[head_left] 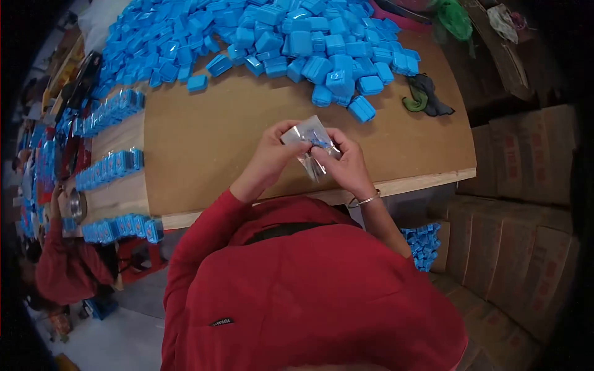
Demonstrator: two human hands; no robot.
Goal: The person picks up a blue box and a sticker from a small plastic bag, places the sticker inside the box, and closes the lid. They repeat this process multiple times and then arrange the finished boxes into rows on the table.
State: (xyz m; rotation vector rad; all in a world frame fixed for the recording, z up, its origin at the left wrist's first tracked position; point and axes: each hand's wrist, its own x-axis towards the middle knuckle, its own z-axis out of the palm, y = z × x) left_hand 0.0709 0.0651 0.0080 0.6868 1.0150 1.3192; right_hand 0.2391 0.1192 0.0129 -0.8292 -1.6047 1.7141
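Both my hands hold a small silvery plastic packet point(311, 131) over the front part of the table, close to my body. My left hand point(276, 151) pinches its left side, thumb on top. On the right side, my right hand point(344, 162) grips it, its thumb pressed near the middle. Something small and dark blue shows at the packet's middle; I cannot make out whether it is print or contents. Beyond my hands lies a large heap of small blue boxes point(300, 43). One blue box point(361, 109) rests at the heap's near edge.
Rows of blue boxes point(110, 170) stand at the left. A dark green cloth point(427, 96) lies on the brown tabletop point(204, 142) at right. Stacked cartons point(526, 154) rise on the right, beside a box of blue pieces point(422, 247). Another person in red point(68, 269) sits at left.
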